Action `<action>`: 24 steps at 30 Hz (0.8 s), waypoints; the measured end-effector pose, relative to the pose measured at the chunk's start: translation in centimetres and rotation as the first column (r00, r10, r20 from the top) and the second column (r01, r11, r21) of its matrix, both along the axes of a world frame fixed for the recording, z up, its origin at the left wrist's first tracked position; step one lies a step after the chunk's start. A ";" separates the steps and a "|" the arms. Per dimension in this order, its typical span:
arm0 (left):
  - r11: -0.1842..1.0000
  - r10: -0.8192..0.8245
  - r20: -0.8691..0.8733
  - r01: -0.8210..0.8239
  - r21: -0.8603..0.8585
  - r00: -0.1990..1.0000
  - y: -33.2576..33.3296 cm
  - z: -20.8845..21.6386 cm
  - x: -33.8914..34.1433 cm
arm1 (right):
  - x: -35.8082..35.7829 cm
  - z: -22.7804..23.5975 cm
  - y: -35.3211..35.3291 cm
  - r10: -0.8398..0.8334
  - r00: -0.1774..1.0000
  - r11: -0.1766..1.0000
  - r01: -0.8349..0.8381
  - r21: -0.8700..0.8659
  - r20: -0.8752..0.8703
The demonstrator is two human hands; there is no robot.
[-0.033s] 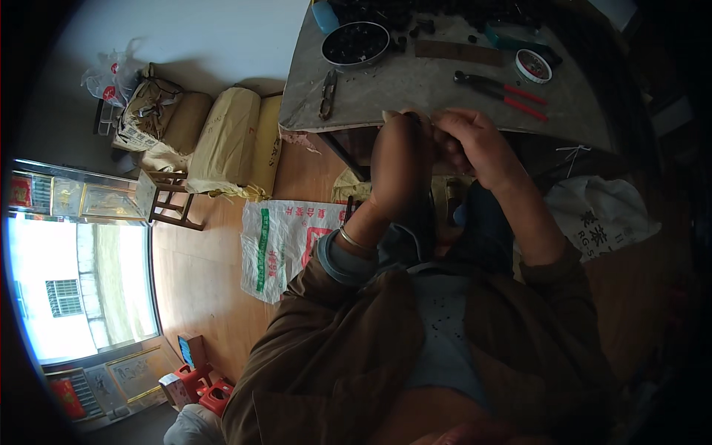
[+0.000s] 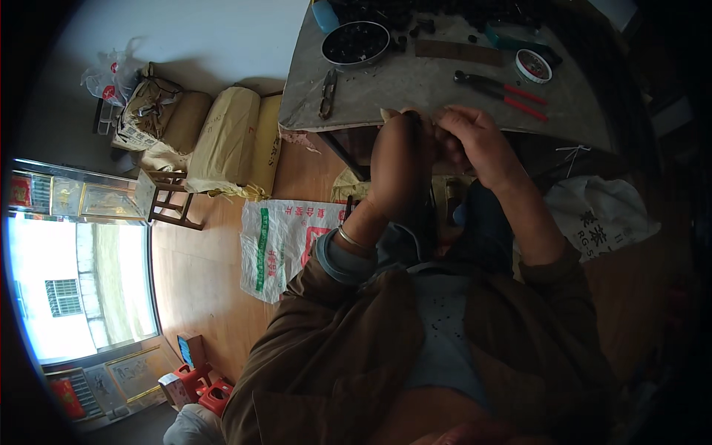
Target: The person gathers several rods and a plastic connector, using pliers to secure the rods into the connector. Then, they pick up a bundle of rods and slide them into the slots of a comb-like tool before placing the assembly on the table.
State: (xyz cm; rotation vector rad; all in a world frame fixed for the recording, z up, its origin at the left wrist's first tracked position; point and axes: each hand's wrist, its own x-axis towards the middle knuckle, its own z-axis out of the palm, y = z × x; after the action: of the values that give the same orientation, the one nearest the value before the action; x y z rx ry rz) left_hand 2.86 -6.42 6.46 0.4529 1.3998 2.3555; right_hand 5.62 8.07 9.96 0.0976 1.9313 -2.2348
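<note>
My left hand (image 2: 400, 159) and my right hand (image 2: 475, 144) meet at the near edge of the table, just above my lap. The left one is closed, its back toward me, around a small dark piece (image 2: 414, 117) that shows only at the top of the fingers. Curled in close beside it, the right hand has its thumb and fingers pinched together. What they pinch is hidden. On the grey tabletop (image 2: 408, 89) lie dark metal snips (image 2: 328, 95) to the left and red-handled pincers (image 2: 512, 100) to the right.
Farther back on the table are a bowl of small black pieces (image 2: 356, 44), a flat brown strip (image 2: 458, 53), a round white container (image 2: 533, 66) and heaped black parts. Wrapped bundles (image 2: 226, 141) and a wooden stool (image 2: 169, 199) stand left; a white sack (image 2: 285, 245) covers some floor.
</note>
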 end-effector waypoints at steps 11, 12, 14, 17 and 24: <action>0.949 -0.248 0.035 0.236 0.209 0.968 -1.2 -0.9 -1.2 | -0.5 -0.6 0.2 -0.074 0.978 0.977 0.110 0.181 -0.194; 0.963 -0.204 0.016 0.197 0.181 0.979 -1.1 -0.9 -1.2 | -0.7 -0.8 0.3 -0.109 0.936 0.938 0.208 0.276 -0.336; 0.973 -0.167 -0.007 0.166 0.159 0.986 -0.9 -1.0 -1.1 | -0.6 -0.6 -0.2 -0.098 0.860 0.922 0.268 0.279 -0.501; 0.993 -0.072 0.029 0.069 0.091 0.997 -0.6 -1.2 -0.8 | -0.5 0.1 -0.3 0.036 0.731 0.868 0.314 0.384 -0.681; 0.997 -0.003 0.009 0.002 0.078 1.000 0.1 -1.4 -0.5 | -1.0 0.6 0.4 0.134 0.706 0.700 0.430 0.571 -0.695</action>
State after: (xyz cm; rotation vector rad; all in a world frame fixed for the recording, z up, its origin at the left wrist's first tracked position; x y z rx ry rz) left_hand 2.39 -6.29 5.01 0.4641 1.3063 2.4134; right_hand 4.59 8.44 10.57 -0.6030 3.2368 -1.5338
